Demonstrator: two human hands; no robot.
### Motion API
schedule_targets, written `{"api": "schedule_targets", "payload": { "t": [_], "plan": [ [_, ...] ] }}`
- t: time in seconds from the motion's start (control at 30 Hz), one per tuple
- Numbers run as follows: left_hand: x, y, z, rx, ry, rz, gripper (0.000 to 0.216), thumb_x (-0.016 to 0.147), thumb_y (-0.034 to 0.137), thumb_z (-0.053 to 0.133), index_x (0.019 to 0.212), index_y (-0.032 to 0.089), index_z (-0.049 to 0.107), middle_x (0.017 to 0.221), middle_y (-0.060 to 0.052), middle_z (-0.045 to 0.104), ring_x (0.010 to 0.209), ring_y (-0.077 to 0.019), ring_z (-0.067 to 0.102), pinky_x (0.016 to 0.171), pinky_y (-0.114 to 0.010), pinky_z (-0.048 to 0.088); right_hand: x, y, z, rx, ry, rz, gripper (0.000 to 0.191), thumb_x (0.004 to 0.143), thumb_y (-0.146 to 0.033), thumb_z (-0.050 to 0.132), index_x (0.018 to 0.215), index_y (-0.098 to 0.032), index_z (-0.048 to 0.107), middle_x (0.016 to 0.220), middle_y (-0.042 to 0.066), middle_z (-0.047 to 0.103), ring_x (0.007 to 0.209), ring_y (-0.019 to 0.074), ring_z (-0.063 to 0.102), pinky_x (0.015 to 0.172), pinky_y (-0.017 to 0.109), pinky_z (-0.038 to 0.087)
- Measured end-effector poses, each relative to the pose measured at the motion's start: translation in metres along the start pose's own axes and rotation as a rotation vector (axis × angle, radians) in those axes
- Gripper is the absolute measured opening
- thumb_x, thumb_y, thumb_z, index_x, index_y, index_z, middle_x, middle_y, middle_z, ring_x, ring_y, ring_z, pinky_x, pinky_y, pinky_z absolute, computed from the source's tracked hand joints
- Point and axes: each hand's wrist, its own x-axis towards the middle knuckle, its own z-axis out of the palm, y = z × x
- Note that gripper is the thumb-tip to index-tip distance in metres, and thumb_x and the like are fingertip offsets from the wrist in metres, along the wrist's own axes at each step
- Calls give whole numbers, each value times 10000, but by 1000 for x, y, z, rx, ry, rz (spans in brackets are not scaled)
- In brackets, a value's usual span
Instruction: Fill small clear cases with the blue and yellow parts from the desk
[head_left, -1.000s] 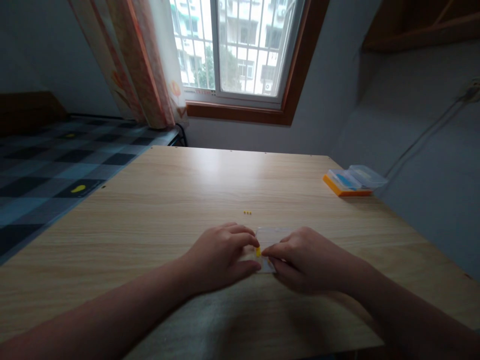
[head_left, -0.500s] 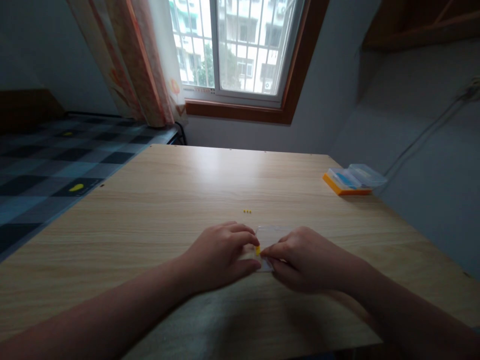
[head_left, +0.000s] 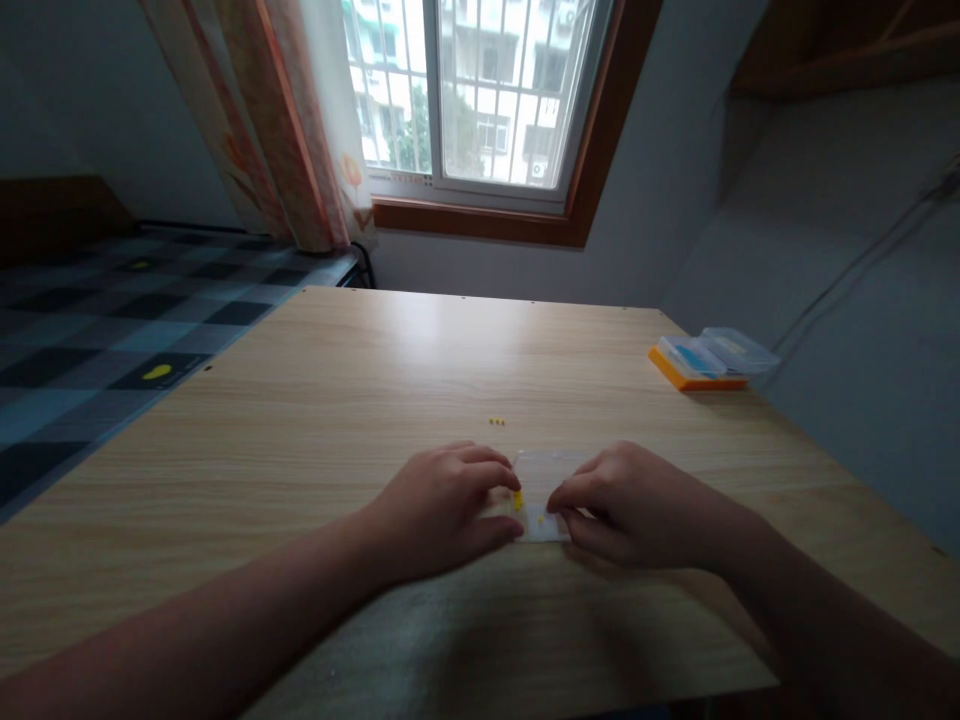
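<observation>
A clear plastic plate (head_left: 551,465) lies flat on the table before me. My left hand (head_left: 450,510) steadies its left edge, with the thumb and forefinger apart at the near and far parts of that edge. Between those fingertips a short row of small yellow pieces (head_left: 517,499) sits on the plate. One loose yellow piece (head_left: 540,519) shows nearer the plate's middle. Over the right part of the plate is my right hand (head_left: 630,505), its thumb and forefinger drawn together; whatever may be between them is too small to make out.
Several tiny yellow pieces (head_left: 496,422) lie in a line on the wooden table (head_left: 337,400) beyond the plate. At the right edge stands an orange-based box (head_left: 697,372) with its clear lid raised. A checked bed (head_left: 112,320) adjoins the table on the left.
My right hand has drawn back to the right from the yellow row, uncovering more of the plate and the loose yellow piece. The left hand stays in place.
</observation>
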Motion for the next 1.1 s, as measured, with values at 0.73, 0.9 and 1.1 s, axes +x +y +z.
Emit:
{"api": "schedule_targets", "payload": {
  "t": [0.73,0.9,1.1],
  "plan": [
    [1,-2,2,1,10,14,235,862,360,745,1056,229,735,1155,-35,747,1036,-259,699,877,-376,545,5,5,12,20,-23,-57,194,843,-121,544,829,-182,728,746,12,717,628,93,588,615,222,329],
    [0,-2,2,5,16,23,236,866,364,743,1061,230,734,1143,-31,749,1035,-259,699,878,-379,541,6,5,12,25,-12,-52,209,856,-125,547,867,-185,746,746,13,718,629,101,598,614,224,338],
    [-1,-1,1,1,5,2,245,865,386,745,1060,237,734,1152,-33,748,1037,-264,696,877,-381,542,5,5,12,34,9,-46,199,857,-118,549,823,-174,738,737,14,711,620,102,595,604,226,337]
  ]
}}
